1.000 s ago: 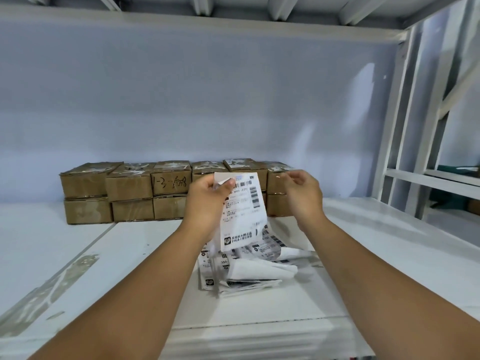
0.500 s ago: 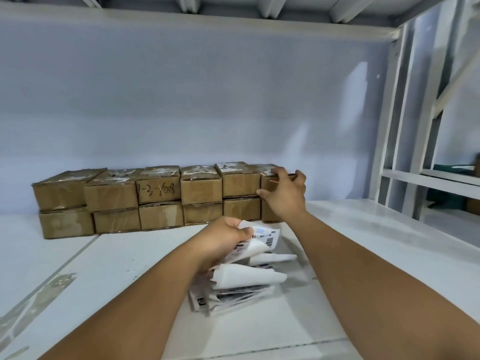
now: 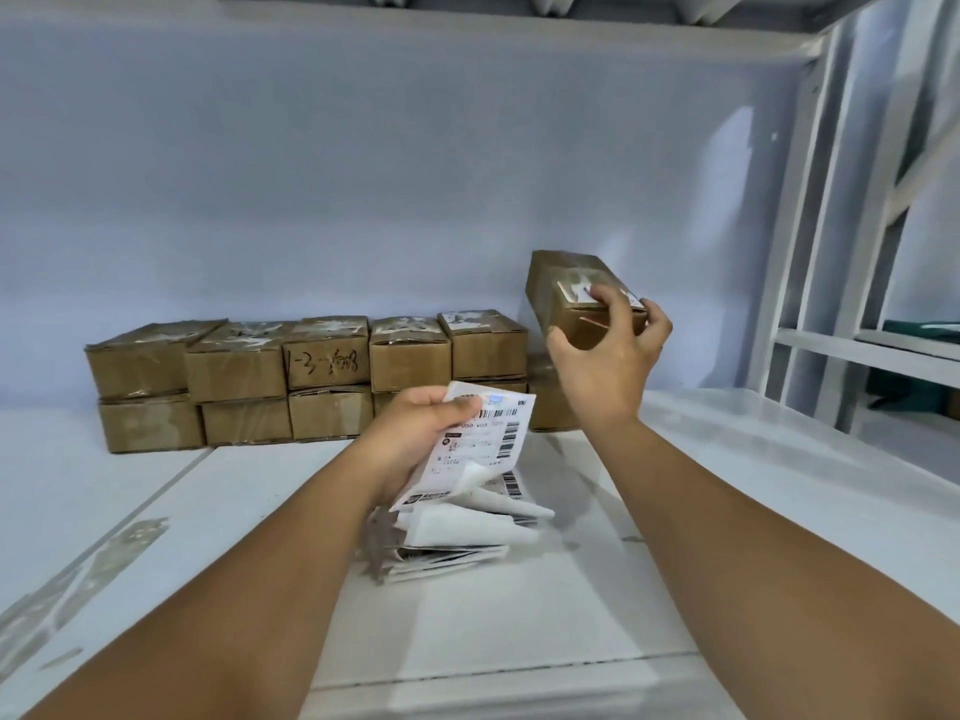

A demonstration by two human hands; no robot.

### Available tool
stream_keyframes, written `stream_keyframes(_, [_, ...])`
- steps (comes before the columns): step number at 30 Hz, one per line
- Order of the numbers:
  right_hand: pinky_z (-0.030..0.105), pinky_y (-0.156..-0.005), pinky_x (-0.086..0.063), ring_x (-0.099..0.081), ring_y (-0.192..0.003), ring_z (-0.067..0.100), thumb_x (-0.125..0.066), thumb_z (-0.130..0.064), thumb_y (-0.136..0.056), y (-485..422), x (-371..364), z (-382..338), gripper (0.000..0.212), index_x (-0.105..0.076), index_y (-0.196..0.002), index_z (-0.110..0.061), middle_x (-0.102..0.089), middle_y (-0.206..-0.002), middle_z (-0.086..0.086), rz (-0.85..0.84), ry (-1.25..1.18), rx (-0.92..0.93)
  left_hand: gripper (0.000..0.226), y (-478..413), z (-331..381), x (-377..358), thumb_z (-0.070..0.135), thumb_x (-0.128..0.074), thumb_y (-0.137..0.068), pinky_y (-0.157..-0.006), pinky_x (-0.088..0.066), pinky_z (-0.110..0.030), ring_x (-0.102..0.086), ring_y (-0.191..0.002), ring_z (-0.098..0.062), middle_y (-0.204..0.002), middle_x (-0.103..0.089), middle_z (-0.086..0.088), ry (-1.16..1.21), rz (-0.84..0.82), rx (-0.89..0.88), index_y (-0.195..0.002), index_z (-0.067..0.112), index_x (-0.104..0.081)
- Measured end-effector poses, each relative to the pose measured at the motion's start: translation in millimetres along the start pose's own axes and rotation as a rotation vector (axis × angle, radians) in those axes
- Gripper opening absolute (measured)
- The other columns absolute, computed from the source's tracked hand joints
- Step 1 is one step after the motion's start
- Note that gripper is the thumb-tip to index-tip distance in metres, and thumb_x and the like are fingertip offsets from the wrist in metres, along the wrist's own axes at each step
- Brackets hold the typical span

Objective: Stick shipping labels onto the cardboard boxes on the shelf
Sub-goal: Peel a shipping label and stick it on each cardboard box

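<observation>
**Q:** Where is the box point(image 3: 569, 304)?
**A:** It is in the air above the back right part of the shelf point(image 3: 727, 485), clear of the surface. It is tilted, with its taped top face towards the camera. That face carries a white patch.

**Q:** What holds it?
**A:** The right hand point(image 3: 610, 366). Its fingers point(image 3: 621, 304) curl over the top face and the thumb lies on the front face, so the hand grips the near end of the box.

**Q:** What is the state of the left hand point(image 3: 415, 433)?
**A:** It pinches one label point(image 3: 480, 444) near the top edge, thumb on the printed side. The label hangs above the middle of the shelf with its barcodes facing the camera. A white flap curls at its lower edge.

**Q:** What lies under the label?
**A:** A loose pile point(image 3: 457, 532) of further labels and white sheets rests on the shelf, just below the left hand. Whether the held label touches the pile cannot be told.

**Q:** Where are the other boxes point(image 3: 322, 376)?
**A:** They stand in a two-layer row along the back edge of the shelf, against the wall point(image 3: 363, 174). The row runs from left of centre to just beside the held box, and the tops are taped. The third top box has handwriting on its front. One lower box is partly hidden behind the right hand.

**Q:** What is at the right edge of the shelf?
**A:** White frame uprights point(image 3: 810, 226).
</observation>
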State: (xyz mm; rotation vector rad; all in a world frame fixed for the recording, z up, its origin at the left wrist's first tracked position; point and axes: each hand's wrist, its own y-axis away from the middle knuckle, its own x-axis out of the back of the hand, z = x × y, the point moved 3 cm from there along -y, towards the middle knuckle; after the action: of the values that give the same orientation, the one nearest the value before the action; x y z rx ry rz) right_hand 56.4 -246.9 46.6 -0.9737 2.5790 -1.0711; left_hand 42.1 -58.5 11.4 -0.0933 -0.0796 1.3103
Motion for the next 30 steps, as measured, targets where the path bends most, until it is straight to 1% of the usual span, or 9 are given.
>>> stream_keyframes(5, [0.013,-0.094,-0.028,-0.033,-0.130,0.016,-0.074,-0.031,-0.076,11,23,-14,0.054,-0.051,-0.124,-0.037,-0.021,-0.140,-0.004,-0.044,-0.071,0.051,0.012,13,22,-3,0.010,-0.053,-0.091,-0.050,-0.056,-0.028,-0.070,-0.060,-0.017,-0.070,-0.072,-0.008,0.259,-0.015,-0.046,-0.091,0.005,-0.063])
stream_keyframes(8, [0.008,-0.089,-0.030,-0.033,-0.129,0.017,-0.075,-0.029,-0.074,25,43,-18,0.052,-0.052,-0.120,-0.035,-0.023,-0.138,-0.002,-0.057,-0.009,0.115,0.012,22,32,-8,0.010,-0.052,-0.092,-0.054,-0.058,-0.031,-0.070,-0.063,-0.016,-0.071,-0.073,-0.006,0.320,-0.002,-0.105,-0.091,0.006,-0.063])
stream_keyframes(13, [0.031,-0.102,-0.042,-0.035,-0.126,0.024,-0.080,-0.039,-0.068,42,75,-13,0.056,-0.053,-0.117,-0.030,-0.022,-0.134,0.001,-0.070,0.076,0.136,0.010,38,56,-44,0.009,-0.054,-0.092,-0.064,-0.059,-0.034,-0.071,-0.073,-0.019,-0.087,-0.073,-0.009,0.347,0.042,-0.176,-0.094,0.006,-0.063])
stream_keyframes(17, [0.028,-0.103,-0.041,-0.033,-0.125,0.023,-0.080,-0.034,-0.070,44,101,-9,0.056,-0.051,-0.117,-0.027,-0.021,-0.133,0.003,-0.094,0.147,0.144,0.021,58,91,-63,0.024,-0.050,-0.097,-0.057,-0.047,-0.019,-0.059,-0.064,-0.006,-0.073,-0.060,0.004,-0.076,0.582,-0.557,-0.079,0.013,-0.050])
stream_keyframes(19, [0.027,-0.101,-0.041,-0.033,-0.126,0.022,-0.079,-0.033,-0.071,45,112,-6,0.055,-0.050,-0.118,-0.028,-0.020,-0.134,0.003,-0.107,0.188,0.132,0.023,68,98,-72,0.028,-0.047,-0.098,-0.048,-0.040,-0.011,-0.055,-0.058,0.002,-0.071,-0.056,0.008,-0.154,0.687,-0.673,-0.079,0.015,-0.045])
stream_keyframes(21, [0.025,-0.098,-0.039,-0.033,-0.126,0.021,-0.079,-0.040,-0.071,43,121,-3,0.057,-0.049,-0.118,-0.029,-0.020,-0.135,0.003,-0.109,0.207,0.112,0.019,63,95,-83,0.026,-0.049,-0.097,-0.059,-0.054,-0.022,-0.065,-0.070,-0.008,-0.081,-0.066,0.002,0.058,0.567,-0.551,-0.081,0.016,-0.051])
stream_keyframes(23, [0.027,-0.095,-0.041,-0.036,-0.125,0.021,-0.079,-0.045,-0.069,41,129,0,0.059,-0.049,-0.118,-0.030,-0.020,-0.135,0.003,-0.117,0.220,0.075,0.015,55,83,-103,0.020,-0.052,-0.097,-0.057,-0.057,-0.032,-0.070,-0.073,-0.021,-0.085,-0.069,-0.005,0.307,0.343,-0.254,-0.084,0.014,-0.057])
stream_keyframes(26, [0.033,-0.095,-0.047,-0.043,-0.122,0.023,-0.080,-0.046,-0.064,40,137,6,0.060,-0.049,-0.113,-0.032,-0.021,-0.129,0.001,-0.165,0.227,0.025,0.015,54,60,-135,0.018,-0.050,-0.097,-0.044,-0.052,-0.028,-0.068,-0.060,-0.016,-0.077,-0.071,-0.004,0.387,0.045,0.106,-0.089,0.011,-0.060])
stream_keyframes(30, [0.026,-0.084,-0.046,-0.039,-0.119,0.019,-0.078,-0.051,-0.061,45,153,14,0.059,-0.047,-0.110,-0.039,-0.020,-0.112,-0.006,-0.275,0.325,0.075,0.020,37,33,-158,0.025,-0.048,-0.097,-0.044,-0.051,-0.024,-0.065,-0.055,-0.017,-0.070,-0.071,-0.005,0.429,-0.038,0.240,-0.095,0.012,-0.063])
